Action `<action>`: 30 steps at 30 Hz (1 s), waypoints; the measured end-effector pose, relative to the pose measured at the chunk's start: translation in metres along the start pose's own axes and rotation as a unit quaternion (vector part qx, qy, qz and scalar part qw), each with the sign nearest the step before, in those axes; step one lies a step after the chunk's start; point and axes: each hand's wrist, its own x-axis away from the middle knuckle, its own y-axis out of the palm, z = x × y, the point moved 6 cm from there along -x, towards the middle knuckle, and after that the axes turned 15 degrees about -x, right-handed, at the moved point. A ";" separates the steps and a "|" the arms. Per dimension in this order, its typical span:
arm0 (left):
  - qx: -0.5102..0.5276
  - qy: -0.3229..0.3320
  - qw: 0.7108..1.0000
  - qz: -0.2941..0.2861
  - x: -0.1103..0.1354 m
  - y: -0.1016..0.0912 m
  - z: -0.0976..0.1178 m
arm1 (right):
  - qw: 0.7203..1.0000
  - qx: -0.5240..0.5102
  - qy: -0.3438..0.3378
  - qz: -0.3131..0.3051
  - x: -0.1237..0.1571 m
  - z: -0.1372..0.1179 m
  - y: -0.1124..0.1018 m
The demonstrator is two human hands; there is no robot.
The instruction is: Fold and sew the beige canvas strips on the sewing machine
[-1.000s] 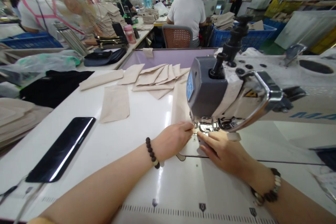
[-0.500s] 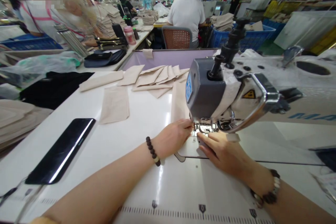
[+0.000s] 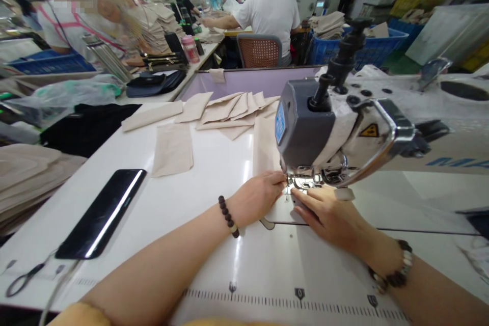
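Note:
My left hand (image 3: 260, 194) is closed, its fingertips pinched together at the left of the presser foot of a sewing machine (image 3: 305, 127). They grip the near edge of a beige fabric piece (image 3: 264, 150), which stretches away behind the hand beside the machine head. My right hand (image 3: 330, 216) lies low over the needle plate (image 3: 284, 213), fingers stretched out toward the foot from the right. No object shows in it. The fingertips of both hands are close to the needle, and the spot directly under the foot is partly hidden.
Several folded beige pieces (image 3: 229, 112) lie at the table's back, with a single beige piece (image 3: 173, 150) nearer. A black phone (image 3: 101, 214) with a cable is at left, beside stacked fabric (image 3: 30, 178). A co-worker (image 3: 267, 18) sits ahead, past the lilac panel (image 3: 252, 80).
The view has shifted slightly, while my hands stay in nearly the same place at the needle. The co-worker ahead has stretched an arm out to the left.

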 end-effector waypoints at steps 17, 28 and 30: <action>-0.088 -0.013 0.991 -0.096 0.016 -0.008 0.022 | 0.998 -0.017 -0.051 0.015 0.004 -0.010 -0.011; -0.052 0.090 0.982 -0.155 0.028 -0.005 0.055 | 0.990 -0.044 -0.130 -0.009 0.013 -0.023 -0.014; -0.027 0.082 0.986 -0.145 0.027 -0.009 0.055 | 0.987 -0.054 -0.151 -0.022 0.014 -0.028 -0.012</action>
